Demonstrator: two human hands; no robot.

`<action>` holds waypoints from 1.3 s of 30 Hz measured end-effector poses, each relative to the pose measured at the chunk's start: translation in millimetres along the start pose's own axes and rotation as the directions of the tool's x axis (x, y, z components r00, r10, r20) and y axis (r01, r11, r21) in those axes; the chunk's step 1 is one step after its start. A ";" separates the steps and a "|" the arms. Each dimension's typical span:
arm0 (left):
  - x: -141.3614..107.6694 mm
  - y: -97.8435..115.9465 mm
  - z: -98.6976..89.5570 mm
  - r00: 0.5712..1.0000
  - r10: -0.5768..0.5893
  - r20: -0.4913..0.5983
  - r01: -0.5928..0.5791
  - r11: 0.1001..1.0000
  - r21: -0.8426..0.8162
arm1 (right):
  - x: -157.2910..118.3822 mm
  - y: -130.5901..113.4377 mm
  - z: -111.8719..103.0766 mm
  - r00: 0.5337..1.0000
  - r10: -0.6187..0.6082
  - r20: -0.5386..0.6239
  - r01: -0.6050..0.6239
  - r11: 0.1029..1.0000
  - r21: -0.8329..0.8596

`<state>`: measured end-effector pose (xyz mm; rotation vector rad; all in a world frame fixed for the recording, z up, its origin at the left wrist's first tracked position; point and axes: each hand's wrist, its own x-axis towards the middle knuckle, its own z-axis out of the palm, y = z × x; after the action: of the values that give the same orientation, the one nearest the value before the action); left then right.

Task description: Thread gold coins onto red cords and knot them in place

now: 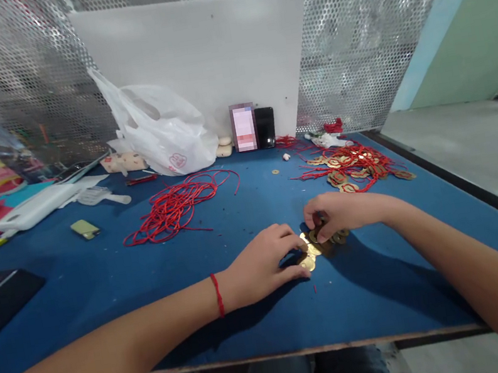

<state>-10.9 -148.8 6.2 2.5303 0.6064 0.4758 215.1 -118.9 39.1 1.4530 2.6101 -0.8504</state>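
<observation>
A small pile of brass-coloured coins with holes (pixel 309 262) lies on the blue table in front of me. My left hand (pixel 274 262), with a red cord bracelet (pixel 218 295) on its wrist, rests at the pile's left side. Its thumb and fingers are apart, with coins between and beside their tips. From the right, my right hand (pixel 334 213) reaches over the pile with bent fingers. A coin (pixel 313 236) shows at its thumb and fingertips, which are close together. More coins lie partly hidden beneath this hand.
Loose red cord (pixel 176 205) lies left of centre. Coins tied with red cord (pixel 355 165) are heaped at the right. Behind stand a white plastic bag (pixel 163 131) and two phones (pixel 266 127). A lighter-like green object (pixel 85 229) and a black object (pixel 1 301) lie left.
</observation>
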 end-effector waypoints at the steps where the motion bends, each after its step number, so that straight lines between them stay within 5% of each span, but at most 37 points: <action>1: 0.2 1.6 0.0 1.000 0.001 0.011 -0.001 1.000 0.023 | -0.1 0.2 -0.1 1.000 0.000 0.010 0.000 1.000 0.008; 15: 24.6 18.9 -6.4 0.981 -0.092 0.171 0.091 0.996 0.010 | -5.7 -3.4 -3.0 0.996 -0.078 -0.041 0.083 0.983 0.162; 19: 27.1 22.7 -8.6 0.962 -0.179 0.204 0.190 0.981 -0.035 | -7.8 -8.1 -3.0 0.995 -0.090 0.052 0.077 0.974 0.212; 32: 20.5 32.1 -9.4 0.933 -0.340 0.121 0.345 0.939 -0.020 | -3.1 -16.9 9.0 0.998 -0.016 0.062 0.011 0.996 0.085; 39: 23.3 26.8 -6.6 0.911 -0.394 0.123 0.399 0.917 -0.018 | -6.6 -19.8 7.5 0.998 0.036 -0.042 -0.037 0.999 -0.033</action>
<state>14.5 -155.6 30.9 2.2894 1.0227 0.1875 201.4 -135.8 43.4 1.5207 2.6049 -0.7768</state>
